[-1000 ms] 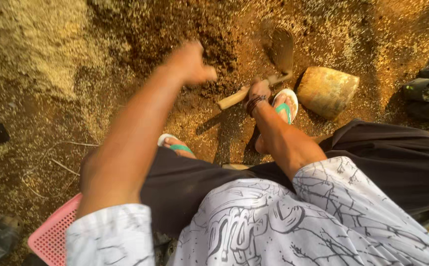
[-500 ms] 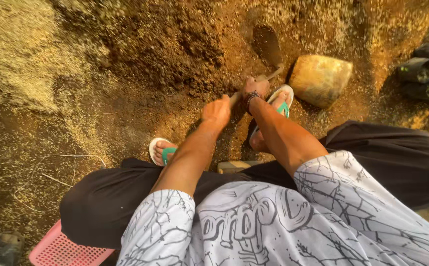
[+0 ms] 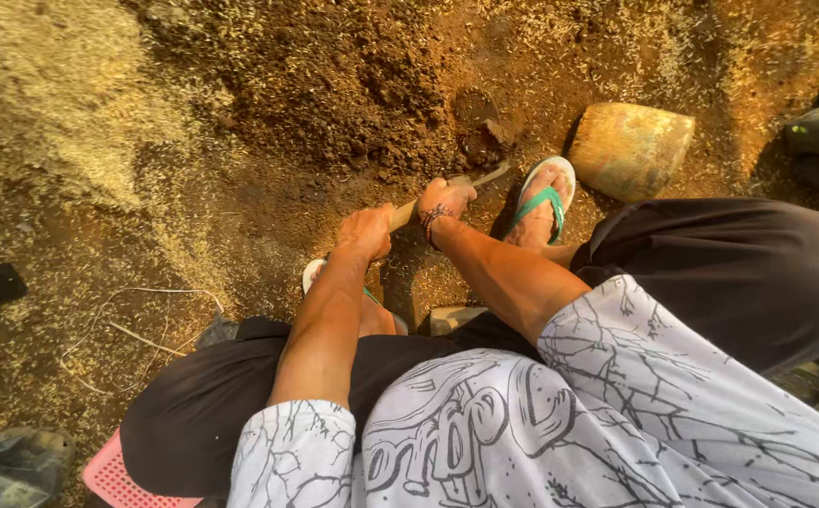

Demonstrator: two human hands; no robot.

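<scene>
Left hand (image 3: 364, 232): closed around the near end of a short wooden-handled digging tool (image 3: 447, 191). Right hand (image 3: 443, 199), beaded bracelet at the wrist: gripping the same handle just ahead, close to the left hand. Tool's metal head: at the edge of a dark loose soil mound (image 3: 353, 94) on the bare earth ground (image 3: 99, 188). Green-strapped white sandal (image 3: 543, 199): beside the tool. Rounded tan clay pot (image 3: 630, 149): on its side, near that sandal. Pink plastic mesh seat (image 3: 118, 482): bottom left corner of the view.
</scene>
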